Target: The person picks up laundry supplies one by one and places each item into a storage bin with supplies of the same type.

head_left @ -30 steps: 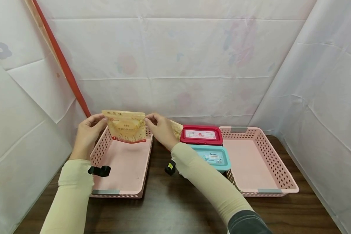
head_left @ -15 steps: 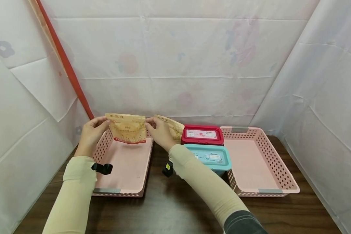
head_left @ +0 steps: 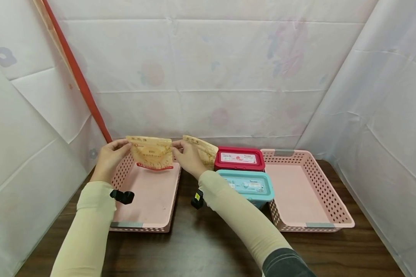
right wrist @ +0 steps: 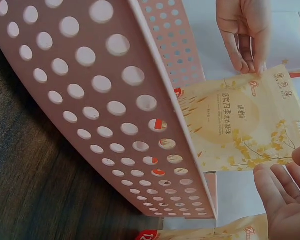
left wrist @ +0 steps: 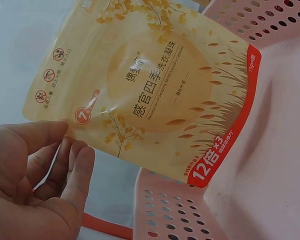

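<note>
Partially, the right hand [head_left: 190, 157] obscures a rear pouch [head_left: 208, 151]; both it and the left hand [head_left: 108, 159] pinch a glossy, rectangular front pouch [head_left: 151, 154] by opposite edges.

Dark brown wood-grain table [head_left: 152, 254]. Pink L basket [head_left: 145, 206] w/ holed sides on it, matching R basket [head_left: 294, 192] well apart. Btwn them, nearer R one: red box [head_left: 240, 158] at back, teal box [head_left: 251, 185] just in front. Tilted yellow packet [head_left: 208, 151] beside red box's L end, base partly hidden.
</note>
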A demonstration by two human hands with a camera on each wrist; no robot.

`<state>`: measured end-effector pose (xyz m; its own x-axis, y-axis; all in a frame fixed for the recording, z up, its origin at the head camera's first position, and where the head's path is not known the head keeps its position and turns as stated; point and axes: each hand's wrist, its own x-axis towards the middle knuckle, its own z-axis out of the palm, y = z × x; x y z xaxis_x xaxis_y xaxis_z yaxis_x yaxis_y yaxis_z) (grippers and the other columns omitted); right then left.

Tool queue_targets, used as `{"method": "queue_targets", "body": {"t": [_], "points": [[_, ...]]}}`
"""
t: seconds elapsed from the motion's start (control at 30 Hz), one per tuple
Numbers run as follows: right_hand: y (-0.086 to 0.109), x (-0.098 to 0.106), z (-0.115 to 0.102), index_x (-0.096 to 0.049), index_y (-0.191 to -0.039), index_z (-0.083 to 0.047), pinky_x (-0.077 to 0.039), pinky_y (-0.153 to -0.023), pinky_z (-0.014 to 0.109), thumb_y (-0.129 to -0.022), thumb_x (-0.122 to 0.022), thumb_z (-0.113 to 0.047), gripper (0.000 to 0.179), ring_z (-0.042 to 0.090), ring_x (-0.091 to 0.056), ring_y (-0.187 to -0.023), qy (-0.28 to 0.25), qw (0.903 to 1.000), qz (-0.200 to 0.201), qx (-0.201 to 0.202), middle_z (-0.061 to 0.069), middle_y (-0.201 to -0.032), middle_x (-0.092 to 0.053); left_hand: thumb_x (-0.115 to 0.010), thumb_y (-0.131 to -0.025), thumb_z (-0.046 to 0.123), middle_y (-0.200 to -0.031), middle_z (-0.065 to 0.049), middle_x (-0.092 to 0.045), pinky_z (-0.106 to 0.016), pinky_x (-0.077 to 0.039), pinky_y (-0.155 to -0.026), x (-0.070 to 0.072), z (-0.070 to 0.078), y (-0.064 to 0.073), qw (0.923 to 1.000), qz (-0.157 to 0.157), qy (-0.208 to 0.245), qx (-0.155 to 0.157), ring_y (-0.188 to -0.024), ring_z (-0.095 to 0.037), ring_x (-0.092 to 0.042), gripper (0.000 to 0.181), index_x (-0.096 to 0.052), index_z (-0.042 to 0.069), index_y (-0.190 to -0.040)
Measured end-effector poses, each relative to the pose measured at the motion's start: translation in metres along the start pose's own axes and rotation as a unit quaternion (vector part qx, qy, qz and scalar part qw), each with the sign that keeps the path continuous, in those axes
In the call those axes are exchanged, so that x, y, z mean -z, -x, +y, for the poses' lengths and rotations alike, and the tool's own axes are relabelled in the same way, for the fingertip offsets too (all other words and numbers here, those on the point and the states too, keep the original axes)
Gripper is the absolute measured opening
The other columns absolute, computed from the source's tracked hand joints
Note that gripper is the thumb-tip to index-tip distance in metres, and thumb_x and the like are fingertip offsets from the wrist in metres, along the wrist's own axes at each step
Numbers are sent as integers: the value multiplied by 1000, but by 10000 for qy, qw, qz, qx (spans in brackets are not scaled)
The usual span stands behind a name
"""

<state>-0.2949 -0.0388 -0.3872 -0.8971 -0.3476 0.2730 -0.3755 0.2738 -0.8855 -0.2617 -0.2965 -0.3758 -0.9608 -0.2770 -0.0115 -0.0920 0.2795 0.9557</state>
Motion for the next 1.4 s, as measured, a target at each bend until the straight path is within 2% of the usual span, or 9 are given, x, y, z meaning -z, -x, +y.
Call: {"method": "queue_targets", "body": {"t": [0.13,0.23,0.37,0.5,0.67,1.03,1.23,1.4], "points": [[-1,-2,2,-63,-130,-5,-55,-67,25,-105,-55,-16,29,13,-65,-86,-86,9997,-150,-158,3,-106,-65,-57,-102,39,-130,-3,-53,-37,-45,-105,-1,-4,-3,9997,4,-231,73,-121,-19,-52,56,-49,6,-147],[-1,-3,3,-62,-131,-6,-54,-67,25,-105,-54,-17,30,15,-67,-85,-85,9995,-219,-214,2,-107,-65,-57,-102,40,-134,-7,-52,-42,-43,-107,-2,-5,-4,9997,-18,-201,150,-126,-23,-51,58,-47,6,-148],[-1,-4,4,-62,-132,-6,-54,-69,26,-105,-53,-17,31,22,-68,-91,-24,9995,-221,-214,6,-110,-66,-58,-102,38,-131,-4,-53,-38,-45,-106,-3,-6,-6,9996,3,-60,270,-125,-21,-52,56,-48,7,-148],[-1,-5,4,-62,-132,-6,-54,-75,28,-105,-54,-18,31,21,-66,-97,111,9994,-211,-238,6,-111,-66,-58,-102,35,-127,-1,-53,-36,-46,-105,-3,-7,-8,9995,46,-13,313,-124,-21,-53,54,-49,6,-147],[-1,-6,3,-62,-133,-7,-54,-78,28,-105,-54,-20,31,16,-64,-98,159,9992,-207,-306,2,-111,-65,-57,-103,34,-136,-8,-50,-40,-43,-108,-5,-9,-7,9994,42,144,328,-130,-25,-50,56,-46,4,-148],[-1,-11,6,-59,-137,-7,-55,-75,26,-105,-54,-19,34,24,-67,-98,-103,9980,-400,-484,3,-113,-64,-55,-103,36,-147,-16,-43,-42,-40,-110,-6,-18,-7,9985,24,203,502,-136,-30,-43,60,-41,5,-153],[0,-10,4,-58,-138,-7,-55,-78,27,-105,-54,-20,35,12,-65,-92,69,9982,-395,-449,3,-115,-63,-55,-103,39,-151,-18,-41,-43,-40,-111,-6,-17,-8,9988,-4,80,484,-138,-31,-42,63,-39,5,-154],[0,-9,7,-58,-138,-9,-55,-84,28,-105,-54,-21,35,13,-63,-101,172,9983,-411,-377,3,-123,-62,-54,-103,41,-153,-19,-39,-46,-37,-112,-6,-16,-6,9990,-101,6,446,-139,-34,-39,65,-36,6,-155]]}}
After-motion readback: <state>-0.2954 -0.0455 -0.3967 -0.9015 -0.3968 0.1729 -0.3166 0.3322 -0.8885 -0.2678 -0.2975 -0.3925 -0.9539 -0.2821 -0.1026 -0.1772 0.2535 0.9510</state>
